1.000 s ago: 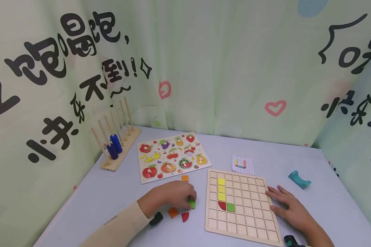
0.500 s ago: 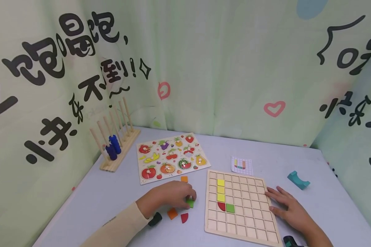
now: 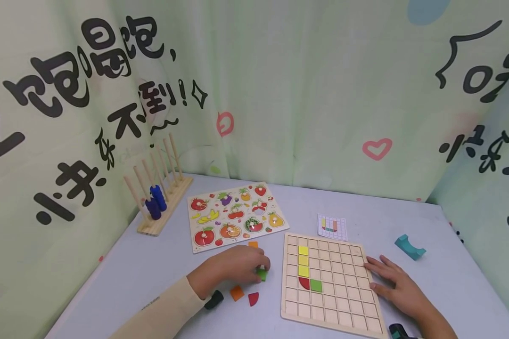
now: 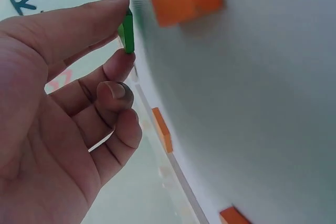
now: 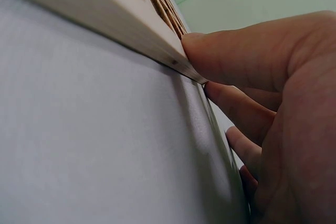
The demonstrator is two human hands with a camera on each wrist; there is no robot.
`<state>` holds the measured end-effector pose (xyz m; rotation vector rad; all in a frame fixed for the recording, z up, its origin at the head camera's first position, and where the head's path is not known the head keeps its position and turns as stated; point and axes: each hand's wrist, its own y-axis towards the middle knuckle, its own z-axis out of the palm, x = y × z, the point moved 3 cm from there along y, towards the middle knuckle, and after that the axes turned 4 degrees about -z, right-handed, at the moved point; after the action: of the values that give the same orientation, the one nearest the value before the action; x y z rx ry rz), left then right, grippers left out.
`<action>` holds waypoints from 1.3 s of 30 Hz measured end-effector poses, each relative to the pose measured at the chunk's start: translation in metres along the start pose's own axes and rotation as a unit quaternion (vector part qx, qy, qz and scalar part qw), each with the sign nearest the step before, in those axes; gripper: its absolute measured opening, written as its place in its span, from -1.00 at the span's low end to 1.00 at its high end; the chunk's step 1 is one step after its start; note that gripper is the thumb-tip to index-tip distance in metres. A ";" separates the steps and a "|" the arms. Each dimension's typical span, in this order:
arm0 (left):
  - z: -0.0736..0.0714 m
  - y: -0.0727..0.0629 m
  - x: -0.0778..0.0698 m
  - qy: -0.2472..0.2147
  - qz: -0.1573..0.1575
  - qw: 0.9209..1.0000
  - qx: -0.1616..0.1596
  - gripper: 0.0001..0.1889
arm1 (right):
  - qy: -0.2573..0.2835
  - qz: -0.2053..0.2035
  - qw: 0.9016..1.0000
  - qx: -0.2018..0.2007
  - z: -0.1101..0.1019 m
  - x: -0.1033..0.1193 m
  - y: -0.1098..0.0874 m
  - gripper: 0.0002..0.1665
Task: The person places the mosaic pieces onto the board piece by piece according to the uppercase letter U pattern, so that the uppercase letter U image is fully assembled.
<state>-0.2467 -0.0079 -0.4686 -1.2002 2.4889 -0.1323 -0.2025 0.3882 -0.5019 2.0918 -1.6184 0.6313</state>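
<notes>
The left hand (image 3: 243, 264) pinches a flat, smooth green block (image 4: 128, 32) between thumb and fingertip, the other fingers curling loosely; the block sits on edge in the grip, left of a pale wooden board (image 3: 334, 309) ruled into square cells by grooves. The right hand (image 3: 395, 282) lies with fingers extended and slightly spread, thumb and fingers touching the board's right edge. In the board's cells sit three glossy yellow squares (image 3: 303, 260) in a column, a red quarter-circle (image 3: 304, 283) and a green square (image 3: 316, 286). An orange square block (image 3: 237, 293) lies near the left hand on the matt, whitish surface (image 3: 131, 268). Since a second ago, the pinched block has shifted slightly farther from the person; the right hand keeps its place.
</notes>
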 end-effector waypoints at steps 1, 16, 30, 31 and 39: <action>-0.001 0.000 -0.001 -0.001 0.001 1.000 -0.002 -0.69 | -0.001 0.000 1.000 0.000 0.000 0.000 0.000 -0.26; -0.014 0.008 -0.015 0.016 0.046 0.998 -0.039 -0.69 | -0.002 -0.002 1.000 0.005 0.000 0.001 0.002 -0.26; -0.020 0.024 -0.040 0.053 0.068 0.995 -0.051 -0.66 | 0.002 -0.007 1.000 -0.001 0.000 -0.002 0.000 -0.28; -0.020 0.025 -0.042 0.056 0.072 0.994 -0.052 -0.67 | 0.002 -0.007 1.000 -0.001 0.000 -0.003 0.000 -0.28; -0.019 0.035 -0.053 0.067 0.093 0.992 -0.055 -0.69 | -0.001 -0.010 1.000 0.000 0.000 -0.003 0.001 -0.29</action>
<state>-0.2491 0.0536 -0.4438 -1.0254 2.7423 -0.0262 -0.2041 0.3904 -0.5034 2.1060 -1.5962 0.6239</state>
